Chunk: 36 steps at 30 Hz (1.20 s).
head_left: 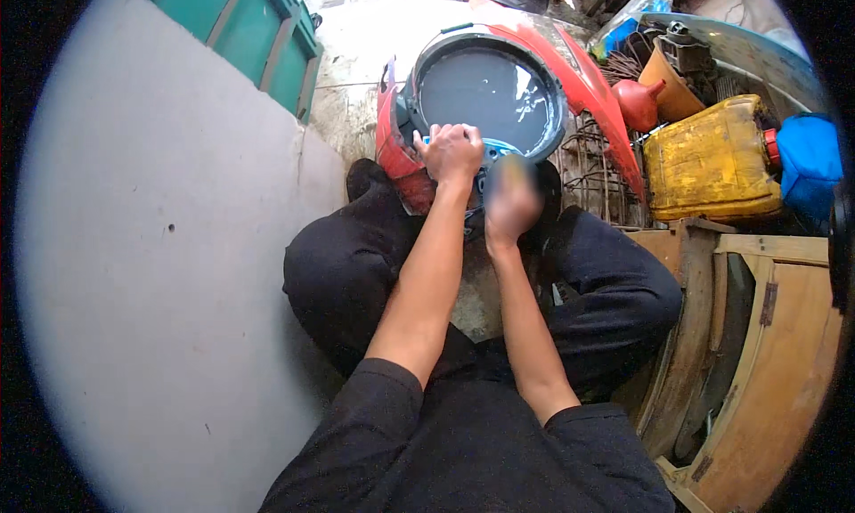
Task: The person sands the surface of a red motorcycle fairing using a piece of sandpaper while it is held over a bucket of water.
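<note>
A dark round tub (559, 132) of greyish water stands in front of me between my bent legs. At its near rim is a blue part (500, 148) with small holes, its kind not clear. My left hand (452, 152) is closed on the left end of this part, knuckles up. Close by on the right, my right hand (514, 206) is smeared, with a patch of yellow at its fingers. I cannot make out what the yellow is or how the fingers lie. The lower side of the blue part is hidden behind my hands.
Red curved panels (583, 81) flank the tub. To the right are a yellow jerrycan (712, 161), a red funnel (636, 103), an orange container (674, 90), a blue bundle (809, 155) and a wooden cabinet (770, 353). A white wall (169, 228) rises at my left.
</note>
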Motion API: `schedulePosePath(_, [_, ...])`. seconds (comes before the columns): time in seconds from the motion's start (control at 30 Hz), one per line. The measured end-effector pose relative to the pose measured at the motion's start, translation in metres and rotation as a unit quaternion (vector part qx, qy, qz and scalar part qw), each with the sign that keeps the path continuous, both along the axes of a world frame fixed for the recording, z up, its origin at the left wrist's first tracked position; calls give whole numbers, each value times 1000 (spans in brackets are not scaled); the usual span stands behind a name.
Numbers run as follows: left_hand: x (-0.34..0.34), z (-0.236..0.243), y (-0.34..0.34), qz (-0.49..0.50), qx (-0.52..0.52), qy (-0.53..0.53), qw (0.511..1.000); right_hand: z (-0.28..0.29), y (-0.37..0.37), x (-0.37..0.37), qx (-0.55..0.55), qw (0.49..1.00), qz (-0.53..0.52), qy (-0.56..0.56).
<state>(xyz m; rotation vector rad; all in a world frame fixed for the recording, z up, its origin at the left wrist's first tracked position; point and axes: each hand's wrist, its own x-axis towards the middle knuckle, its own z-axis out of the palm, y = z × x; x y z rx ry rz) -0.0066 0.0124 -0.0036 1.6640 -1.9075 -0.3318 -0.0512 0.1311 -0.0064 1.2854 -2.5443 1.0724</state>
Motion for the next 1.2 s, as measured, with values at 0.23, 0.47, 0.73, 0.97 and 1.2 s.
schedulePosePath(0.23, [2, -3, -1, 4, 2, -23, 1000, -5, -3, 4, 7, 999, -13, 41])
schedulePosePath(0.47, [-1, -6, -1, -1, -25, -33, 999, 8, -18, -7, 12, 999, -15, 45])
schedulePosePath(0.73, [2, -8, 0, -10, -35, -21, 999, -2, 0, 5, 21, 1000, -14, 11])
schedulePosePath(0.97, [1, -5, 0, -10, -39, -16, 999, -21, 9, 6, -7, 996, 4, 88])
schedulePosePath(1.2, [3, -12, 1, -16, -34, -20, 999, -2, -15, -6, 17, 998, -8, 55])
